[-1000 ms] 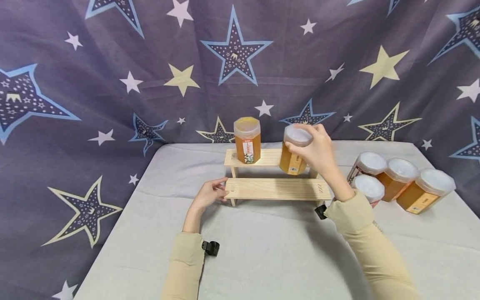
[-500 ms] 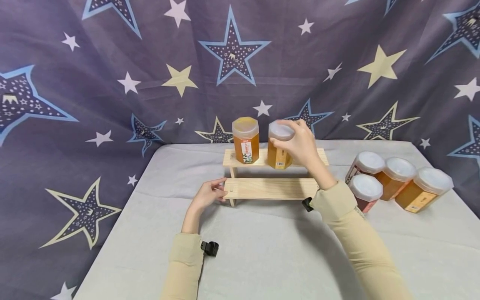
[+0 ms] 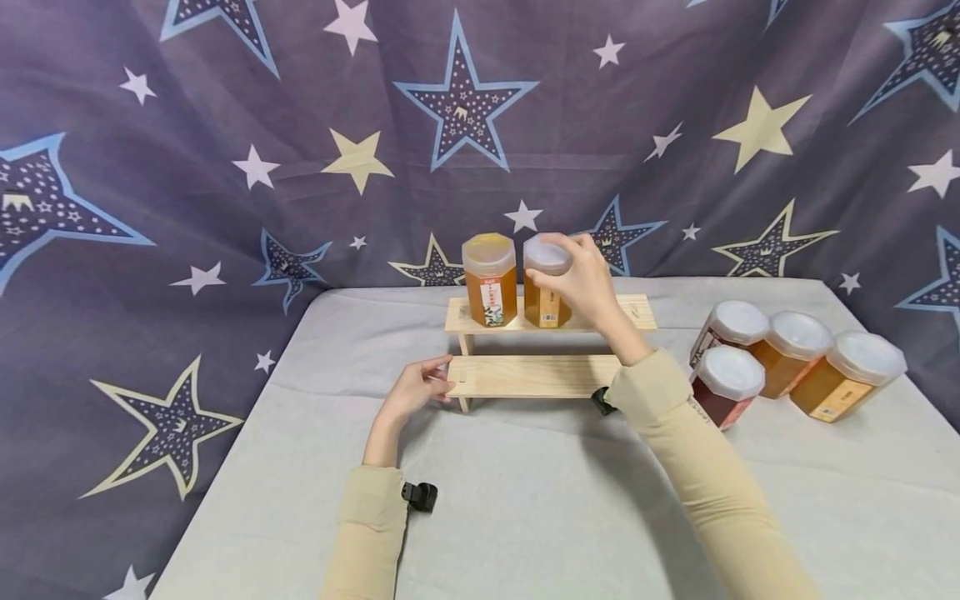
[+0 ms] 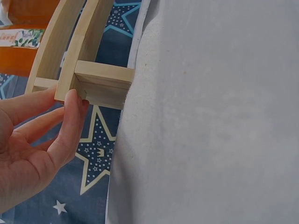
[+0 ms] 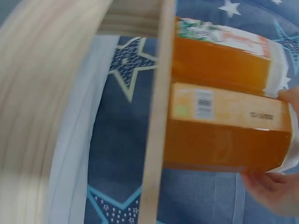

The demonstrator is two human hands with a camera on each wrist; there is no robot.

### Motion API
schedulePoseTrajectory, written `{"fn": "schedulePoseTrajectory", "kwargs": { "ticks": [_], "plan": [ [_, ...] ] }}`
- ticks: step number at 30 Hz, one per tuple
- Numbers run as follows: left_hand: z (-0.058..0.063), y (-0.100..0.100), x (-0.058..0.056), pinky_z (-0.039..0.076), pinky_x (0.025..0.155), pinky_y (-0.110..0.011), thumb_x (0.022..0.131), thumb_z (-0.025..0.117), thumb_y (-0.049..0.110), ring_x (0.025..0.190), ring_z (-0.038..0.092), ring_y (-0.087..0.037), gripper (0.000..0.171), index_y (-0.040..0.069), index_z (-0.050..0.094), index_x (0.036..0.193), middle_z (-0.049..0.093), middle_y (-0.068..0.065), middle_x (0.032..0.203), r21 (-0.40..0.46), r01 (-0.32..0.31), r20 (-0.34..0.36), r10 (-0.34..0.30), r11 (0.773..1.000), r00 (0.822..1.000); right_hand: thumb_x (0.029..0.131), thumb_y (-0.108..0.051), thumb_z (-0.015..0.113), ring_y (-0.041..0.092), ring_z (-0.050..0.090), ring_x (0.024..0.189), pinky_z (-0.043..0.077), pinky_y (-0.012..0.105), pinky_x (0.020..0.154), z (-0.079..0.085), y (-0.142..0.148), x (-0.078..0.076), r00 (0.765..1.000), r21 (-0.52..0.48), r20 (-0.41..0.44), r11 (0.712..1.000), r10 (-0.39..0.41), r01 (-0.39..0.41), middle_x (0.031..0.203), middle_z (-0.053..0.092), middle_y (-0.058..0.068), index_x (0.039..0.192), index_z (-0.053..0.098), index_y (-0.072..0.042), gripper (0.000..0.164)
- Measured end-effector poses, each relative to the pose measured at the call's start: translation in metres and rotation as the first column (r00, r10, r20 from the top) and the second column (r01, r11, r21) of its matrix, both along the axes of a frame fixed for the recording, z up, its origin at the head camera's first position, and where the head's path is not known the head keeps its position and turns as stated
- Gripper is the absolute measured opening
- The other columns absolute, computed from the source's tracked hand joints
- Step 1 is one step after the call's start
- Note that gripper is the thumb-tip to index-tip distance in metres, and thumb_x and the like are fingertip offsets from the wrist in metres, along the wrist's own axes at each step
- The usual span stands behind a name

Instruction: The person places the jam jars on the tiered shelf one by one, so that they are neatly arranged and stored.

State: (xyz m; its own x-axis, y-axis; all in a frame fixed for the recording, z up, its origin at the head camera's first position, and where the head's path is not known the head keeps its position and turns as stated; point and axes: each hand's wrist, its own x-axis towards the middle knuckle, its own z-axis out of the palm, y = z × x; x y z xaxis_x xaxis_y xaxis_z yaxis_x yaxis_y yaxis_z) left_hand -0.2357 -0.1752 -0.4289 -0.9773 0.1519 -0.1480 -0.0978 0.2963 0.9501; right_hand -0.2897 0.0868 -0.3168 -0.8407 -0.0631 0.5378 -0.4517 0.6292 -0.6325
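Head, amber jar [image 3: 542, 307]: on the upper shelf [image 3: 632, 311], lid [image 3: 538, 256] gripped by the right hand [image 3: 581, 279]; shelf extends rightward.
Head, lower shelf [image 3: 536, 377]: right end behind a sleeve [image 3: 651, 392].
Left wrist, left hand [image 4: 37, 144]: pinches this shelf's left end; neighbouring jar [image 4: 18, 51] cut off.
Right wrist, lid: partly cut off.

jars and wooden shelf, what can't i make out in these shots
- Head view: the right end of the lower shelf, hidden behind the right sleeve.
- Head view: the fine print on the label of the jar in the right hand, too small.
- Right wrist view: that jar's full lid, cut off by the right edge.
- Left wrist view: the flower-label jar, cut off by the left edge.
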Motion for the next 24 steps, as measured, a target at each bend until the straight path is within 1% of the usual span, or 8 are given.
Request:
{"fn": "schedulePoseTrajectory", "kwargs": {
  "ticks": [7,10,13,18,22,24],
  "plan": [
    [0.001,0.001,0.001,0.057,0.068,-0.038,0.078,0.057,-0.01,0.055,0.055,-0.01,0.051,-0.006,0.042,0.127,0.051,-0.013,0.085,-0.01,-0.009,-0.004,0.009,1.0,1.0,0.072,-0.028,0.073,0.03,0.045,0.095,0.046,0.044,0.077,-0.006,-0.002,0.002,1.0,-0.013,-0.023,1.0,0.017,-0.018,0.104,0.044,0.018,0.117,0.056,-0.013,0.05],
    [0.001,0.001,0.001,0.057,0.069,-0.039,0.078,0.057,-0.01,0.055,0.055,-0.01,0.051,-0.006,0.043,0.127,0.051,-0.013,0.085,-0.008,-0.007,0.003,0.007,1.0,1.0,0.073,-0.029,0.072,0.03,0.045,0.097,0.047,0.044,0.078,-0.006,-0.002,0.004,1.0,-0.018,-0.008,1.0,0.019,-0.019,0.108,0.044,0.019,0.118,0.055,-0.012,0.051],
    [0.001,0.001,0.001,0.057,0.068,-0.039,0.078,0.057,-0.01,0.055,0.055,-0.01,0.051,-0.005,0.043,0.127,0.051,-0.012,0.085,-0.011,-0.009,0.006,0.009,1.0,1.0,0.074,-0.029,0.071,0.03,0.045,0.098,0.046,0.044,0.08,-0.006,-0.002,0.005,0.999,-0.029,0.016,0.999,0.028,-0.027,0.111,0.043,0.019,0.12,0.055,-0.012,0.052],
    [0.001,0.001,0.001,0.057,0.069,-0.039,0.078,0.056,-0.01,0.055,0.055,-0.009,0.051,-0.007,0.042,0.127,0.052,-0.014,0.086,-0.002,-0.001,0.002,0.001,1.0,1.0,0.075,-0.028,0.07,0.03,0.044,0.1,0.045,0.044,0.083,-0.005,-0.002,0.006,0.998,-0.047,0.039,0.998,0.05,-0.048,0.116,0.041,0.02,0.121,0.053,-0.011,0.052],
    [0.001,0.002,0.001,0.056,0.07,-0.042,0.079,0.057,-0.01,0.055,0.055,-0.009,0.051,-0.007,0.042,0.127,0.052,-0.015,0.086,0.002,-0.002,0.003,0.002,1.0,1.0,0.077,-0.026,0.068,0.033,0.044,0.105,0.045,0.047,0.086,-0.004,-0.001,0.008,0.997,-0.032,0.046,0.997,0.069,-0.068,0.121,0.037,0.022,0.124,0.05,-0.011,0.052],
    [0.002,0.002,0.002,0.056,0.07,-0.042,0.079,0.057,-0.009,0.055,0.055,-0.01,0.051,-0.006,0.042,0.127,0.052,-0.015,0.087,-0.006,-0.004,0.002,0.004,1.0,1.0,0.079,-0.025,0.067,0.035,0.044,0.105,0.045,0.048,0.086,-0.004,0.001,0.01,0.996,-0.014,0.054,0.997,0.076,-0.076,0.125,0.034,0.023,0.126,0.048,-0.011,0.053]
  ]
}}
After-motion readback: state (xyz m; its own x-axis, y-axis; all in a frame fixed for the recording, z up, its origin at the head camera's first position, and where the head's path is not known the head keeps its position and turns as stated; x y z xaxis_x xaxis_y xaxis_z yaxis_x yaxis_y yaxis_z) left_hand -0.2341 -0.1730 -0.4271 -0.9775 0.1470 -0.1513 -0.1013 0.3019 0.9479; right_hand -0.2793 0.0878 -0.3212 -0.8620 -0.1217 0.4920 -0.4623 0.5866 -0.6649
